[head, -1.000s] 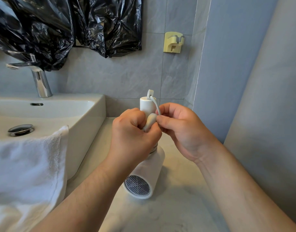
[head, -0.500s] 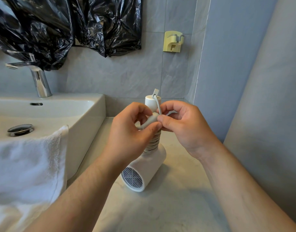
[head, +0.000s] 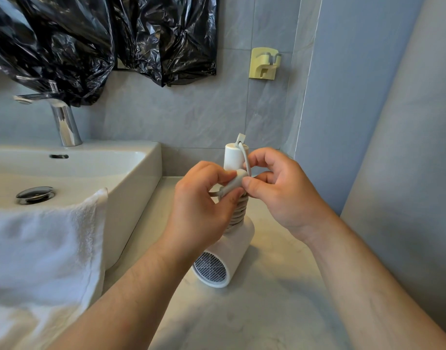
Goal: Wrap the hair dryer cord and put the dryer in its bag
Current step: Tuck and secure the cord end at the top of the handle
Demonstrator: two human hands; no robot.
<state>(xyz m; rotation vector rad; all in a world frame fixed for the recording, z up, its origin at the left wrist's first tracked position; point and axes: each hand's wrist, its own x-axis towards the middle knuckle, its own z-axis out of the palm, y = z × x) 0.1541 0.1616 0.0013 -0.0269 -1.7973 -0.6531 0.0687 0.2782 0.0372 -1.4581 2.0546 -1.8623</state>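
Note:
A white hair dryer (head: 224, 256) rests barrel-down on the marble counter, its handle pointing up and its mesh grille facing me. The grey-white cord (head: 238, 213) is coiled in several turns around the handle. My left hand (head: 204, 205) pinches the cord's plug end (head: 234, 183) in front of the handle. My right hand (head: 280, 190) pinches the same plug end from the right, beside a thin loop of cord running up to the handle's tip. No bag for the dryer is in view.
A white basin (head: 131, 178) with a chrome tap (head: 63, 120) stands to the left, a white towel (head: 45, 248) draped over its front rim. Black plastic sheeting (head: 103, 39) hangs on the tiled wall. A yellow wall hook (head: 263, 63) is above. A blue-grey wall closes the right side.
My left hand has loosened from a fist round the handle to a fingertip pinch on the plug end. The dryer has shifted slightly on the counter, and more coiled cord shows.

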